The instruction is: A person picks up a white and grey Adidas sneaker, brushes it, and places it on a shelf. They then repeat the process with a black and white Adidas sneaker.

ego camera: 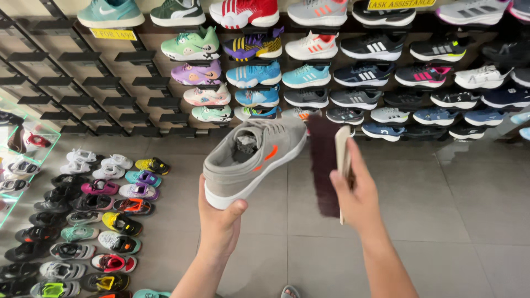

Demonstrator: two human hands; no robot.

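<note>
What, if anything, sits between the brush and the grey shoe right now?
Nothing visible. The left hand holds the grey shoe by its heel, and the right hand holds the brush just beside its toe. Only open air and floor show in the narrow gap between them.

The low-cut suede sneaker (pixel 255 155) I hold in my left hand (pixel 221 221) is pale grey, with an orange slash on its side and a white sole. The long-bristled brush (pixel 331 165) in my right hand (pixel 359 201) has dark maroon bristles on a light tan back. Wall-mounted display shoes (pixel 309 77) run mint green, lilac, sky blue, white, black and navy — one pair red and white. Small floor shoes (pixel 110 204) mix yellow, pink, orange, teal and black on grey floor tiles (pixel 469 221).
</note>
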